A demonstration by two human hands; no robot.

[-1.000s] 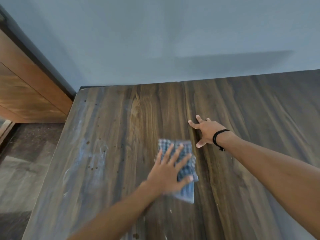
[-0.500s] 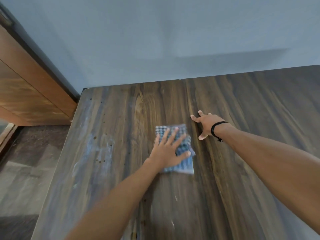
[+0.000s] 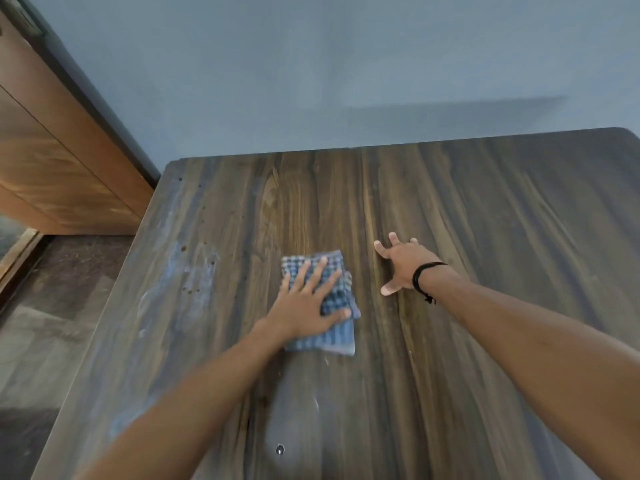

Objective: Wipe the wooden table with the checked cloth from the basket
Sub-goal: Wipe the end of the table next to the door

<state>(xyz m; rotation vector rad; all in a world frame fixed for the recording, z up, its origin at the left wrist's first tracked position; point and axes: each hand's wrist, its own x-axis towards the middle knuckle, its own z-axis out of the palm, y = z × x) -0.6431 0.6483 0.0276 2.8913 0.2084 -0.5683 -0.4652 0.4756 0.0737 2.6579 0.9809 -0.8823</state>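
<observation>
**Item: wooden table, wiping in progress – part done**

1. Near edge. The wooden table [image 3: 485, 237] showed a dull grey patch [image 3: 294, 427] close to the wearer, with a few pale flecks [image 3: 317, 403] on it and a small round mark too small to identify. Whether this patch was damp from wiping could not be told.

2. Middle, left of centre. The checked cloth [image 3: 337, 336], blue and white and folded to a pad, lay flat on the tabletop. The left hand [image 3: 304, 303] pressed down on it, palm flat and fingers spread and straight, not clenched around it. The cloth's near edge and far corners showed beyond the hand.

3. Middle, right of centre. The right hand [image 3: 403, 268] was braced on bare wood just beside the cloth, apart from it, fingers splayed and holding nothing. A black wristband [image 3: 424, 275] sat on that wrist.

4. Left strip. Whitish smears [image 3: 194, 282] and dark spots [image 3: 190, 291] marked the wood, well left of the cloth.

5. Far side. The back of the table met a plain grey wall [image 3: 346, 64]. The basket was not in view.

Assessment: fetching the cloth was judged complete and wiping under way near the centre. The smeared left strip, and probably the far right area, were judged outstanding.
</observation>
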